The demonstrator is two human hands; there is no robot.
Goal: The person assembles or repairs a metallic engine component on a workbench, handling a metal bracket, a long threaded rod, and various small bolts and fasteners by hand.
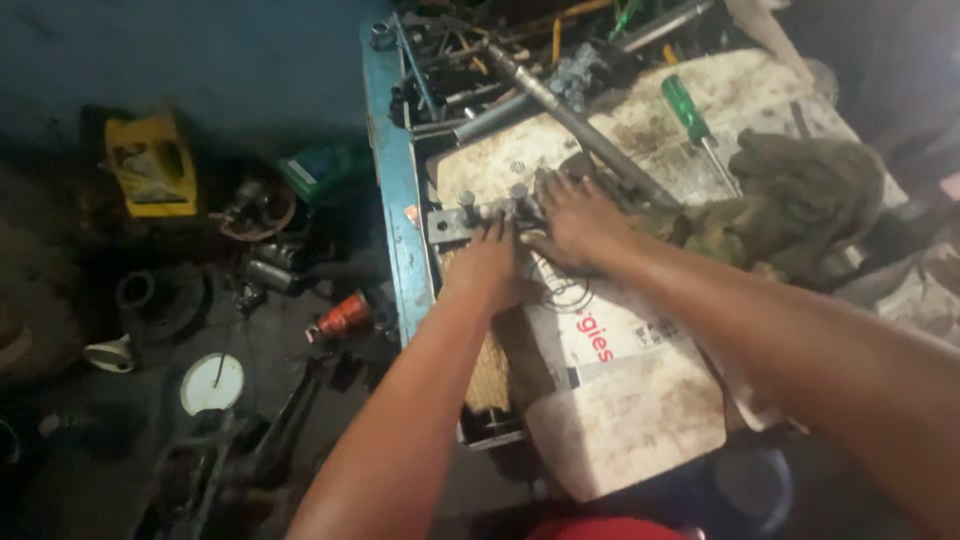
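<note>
Both hands bear on a grey metal bracket [470, 218] with upright studs, lying near the left edge of the desk [385, 150] on a stained cardboard sheet [620, 400]. Left hand [487, 262]: fingers together, pressed on the bracket's near side. Right hand [572, 215]: fingers spread apart, flat over its right end. A long steel rod [575, 118] runs diagonally just behind. A green-handled screwdriver [692, 118] and an olive rag [800, 195] lie toward the right side. Assorted parts lie on the floor [150, 330] left of the desk.
</note>
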